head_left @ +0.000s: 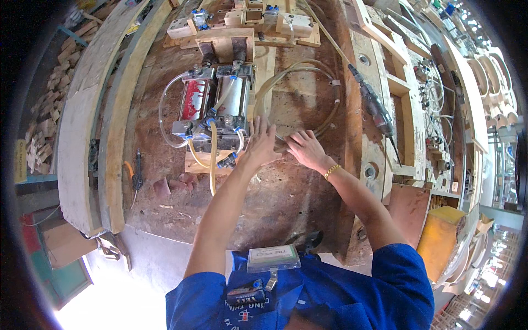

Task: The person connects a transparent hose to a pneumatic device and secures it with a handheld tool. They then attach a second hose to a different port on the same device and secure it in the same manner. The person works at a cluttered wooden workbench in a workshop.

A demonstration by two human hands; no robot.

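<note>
Two pneumatic cylinders (231, 102) lie side by side on a wooden base, one showing a red patch. Clear air tubes (213, 154) with blue fittings loop from them. My left hand (260, 145) rests just right of the cylinders, its fingers stretched forward and its thumb pointing at the right hand. Curled over the near side of a coiled clear hose (336, 113) is my right hand (309, 149), its fingertips closed on the hose. Between the hands, a small dark part of what they touch is too unclear to name.
A power screwdriver (375, 107) lies on the right-hand beam. Left of the cylinders are an orange-handled tool (131, 175), a black screwdriver (138, 170) and sandpaper scraps (161, 187). Wooden blocks with fittings (297, 25) stand at the far side. Long boards (88, 121) run along the left.
</note>
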